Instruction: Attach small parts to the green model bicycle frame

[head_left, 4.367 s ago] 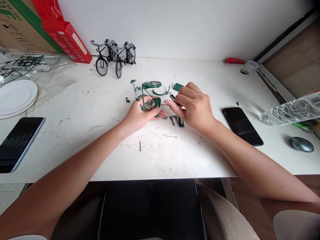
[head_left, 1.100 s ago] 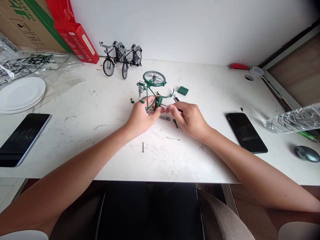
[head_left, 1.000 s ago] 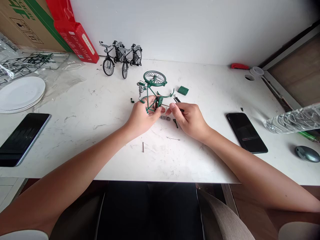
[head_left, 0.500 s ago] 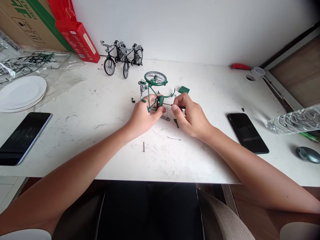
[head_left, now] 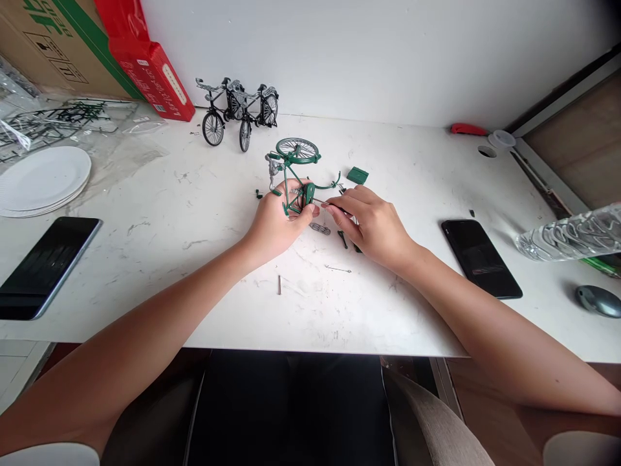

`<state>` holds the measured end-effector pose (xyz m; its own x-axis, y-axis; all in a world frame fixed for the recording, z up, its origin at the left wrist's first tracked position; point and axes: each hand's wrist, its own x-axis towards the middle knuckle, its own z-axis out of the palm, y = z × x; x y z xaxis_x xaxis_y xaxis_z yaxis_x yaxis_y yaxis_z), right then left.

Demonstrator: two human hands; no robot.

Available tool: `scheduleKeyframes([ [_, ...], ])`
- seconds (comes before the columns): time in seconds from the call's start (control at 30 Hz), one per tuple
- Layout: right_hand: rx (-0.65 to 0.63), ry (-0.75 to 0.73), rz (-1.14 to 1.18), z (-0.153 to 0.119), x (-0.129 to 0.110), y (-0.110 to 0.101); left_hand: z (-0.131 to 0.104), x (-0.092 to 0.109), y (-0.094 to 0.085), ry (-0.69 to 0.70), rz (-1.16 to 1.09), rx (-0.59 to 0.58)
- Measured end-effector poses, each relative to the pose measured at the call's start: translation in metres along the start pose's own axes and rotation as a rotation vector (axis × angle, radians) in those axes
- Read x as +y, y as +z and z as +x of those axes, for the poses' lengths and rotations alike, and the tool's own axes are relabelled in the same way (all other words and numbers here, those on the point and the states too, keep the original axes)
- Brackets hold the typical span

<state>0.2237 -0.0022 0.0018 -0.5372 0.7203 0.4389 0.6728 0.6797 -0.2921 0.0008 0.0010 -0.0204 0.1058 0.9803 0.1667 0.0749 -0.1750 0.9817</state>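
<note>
Pinching the screwdriver (head_left: pixel 321 202) nearer its tip now, my right hand (head_left: pixel 376 223) seems steadier; my left hand (head_left: pixel 275 223) holds the bicycle (head_left: pixel 309 193).

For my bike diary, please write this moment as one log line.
left hand: holds green bike; right hand: holds thin tool; black bikes: standing behind

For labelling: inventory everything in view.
held bicycle: 1, green, centre
tool: 1, metallic and dark, centre
loose parts: several, mostly green, centre
pins: 2, metallic, front
standing bicycles: 2, black and silver, back
phones: 2, black, both sides
bottle: 1, clear, right
mouse: 1, dark, right
plates: stack, white, left
sprues: pile, dark, left
box: 1, brown and green, back left
package: 1, red, back left
flat object: 1, red, back right
cup: 1, translucent, back right
table: 1, white, underneath
wall: 1, pale, back
left hand: 1, on held bicycle
right hand: 1, on tool
</note>
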Motion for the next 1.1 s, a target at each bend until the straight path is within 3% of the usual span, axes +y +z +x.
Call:
scheduleKeyframes([
  [0.23,-0.020,-0.039,-0.085,0.000,0.001,-0.004,0.000,-0.003,-0.002,0.010,0.032,-0.026],
  [0.37,-0.055,0.007,-0.012,0.001,0.000,-0.005,-0.003,-0.001,-0.003,0.024,0.052,-0.037],
  [0.57,-0.062,0.143,0.267,0.001,-0.008,-0.003,-0.005,-0.001,-0.002,0.024,0.078,-0.023],
  [0.8,-0.065,0.462,0.748,0.001,-0.019,0.003,-0.006,-0.002,-0.001,0.051,0.101,-0.010],
  [0.9,-0.096,0.529,0.925,0.002,-0.019,0.007,-0.006,-0.002,-0.002,0.065,0.147,0.004],
  [1.1,-0.056,0.405,0.574,0.000,-0.017,0.005,-0.003,-0.005,-0.005,0.066,0.107,-0.060],
])
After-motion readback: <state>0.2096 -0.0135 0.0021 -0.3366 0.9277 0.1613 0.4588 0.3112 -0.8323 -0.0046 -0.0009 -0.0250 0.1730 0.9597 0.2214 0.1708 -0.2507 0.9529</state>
